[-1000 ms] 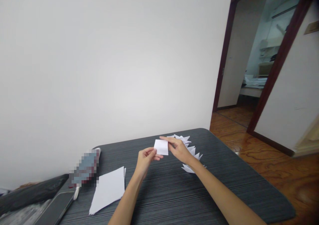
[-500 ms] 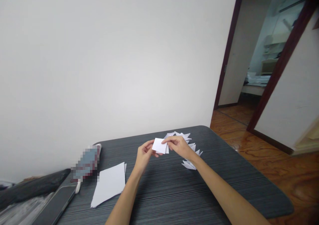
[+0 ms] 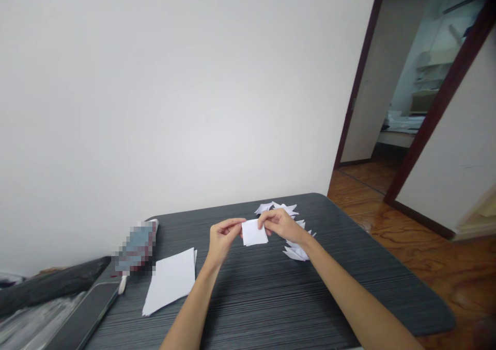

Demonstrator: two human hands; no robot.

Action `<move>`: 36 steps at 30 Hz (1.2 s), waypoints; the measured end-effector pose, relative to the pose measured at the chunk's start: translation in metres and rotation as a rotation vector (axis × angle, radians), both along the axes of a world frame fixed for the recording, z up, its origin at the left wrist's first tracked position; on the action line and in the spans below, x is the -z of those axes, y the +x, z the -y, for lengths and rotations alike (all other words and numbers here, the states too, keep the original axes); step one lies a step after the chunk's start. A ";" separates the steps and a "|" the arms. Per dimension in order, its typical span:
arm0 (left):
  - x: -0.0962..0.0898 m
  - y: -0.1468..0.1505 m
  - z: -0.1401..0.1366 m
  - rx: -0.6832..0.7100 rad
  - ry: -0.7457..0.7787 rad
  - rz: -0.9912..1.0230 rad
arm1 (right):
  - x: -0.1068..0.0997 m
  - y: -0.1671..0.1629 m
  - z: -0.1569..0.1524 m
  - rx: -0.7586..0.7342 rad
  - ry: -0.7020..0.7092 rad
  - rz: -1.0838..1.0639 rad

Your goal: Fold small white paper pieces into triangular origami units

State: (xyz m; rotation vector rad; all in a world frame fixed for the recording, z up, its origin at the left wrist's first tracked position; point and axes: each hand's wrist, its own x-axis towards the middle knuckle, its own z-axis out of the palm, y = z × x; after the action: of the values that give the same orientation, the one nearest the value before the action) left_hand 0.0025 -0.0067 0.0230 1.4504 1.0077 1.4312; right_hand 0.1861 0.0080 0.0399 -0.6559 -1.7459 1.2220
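While the left hand and right hand pinch a paper square between them, fingertips closed on opposite sides, it looks only partly folded, with pointed pieces beside and beyond the grip seemingly done and flat sheets to its left apparently unused.

Worktop backed by wall. Paper square held above worktop, between left hand and right hand. Folded paper pieces spread in a string to the right of the square, partly hidden behind right hand. Sheet stack laid left of left forearm; blurred item placed farther left, near the far left corner. Door frame seen beyond, at right.
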 end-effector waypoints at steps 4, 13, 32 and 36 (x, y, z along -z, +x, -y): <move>0.001 0.003 0.002 0.172 -0.099 0.149 | 0.002 0.003 -0.003 0.044 0.029 -0.004; -0.006 0.008 0.007 0.209 -0.082 -0.170 | -0.002 0.009 -0.005 -0.006 0.069 0.028; 0.002 0.003 0.002 -0.069 0.128 -0.399 | 0.014 -0.010 -0.010 0.334 0.057 0.019; 0.004 0.006 0.003 -0.050 0.148 -0.364 | 0.017 -0.010 -0.013 0.331 0.012 -0.009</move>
State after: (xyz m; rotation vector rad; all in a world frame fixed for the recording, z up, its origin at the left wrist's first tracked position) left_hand 0.0084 -0.0100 0.0195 1.8517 1.1851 1.3260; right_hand 0.1758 0.0214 0.0226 -0.8910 -1.5599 0.9825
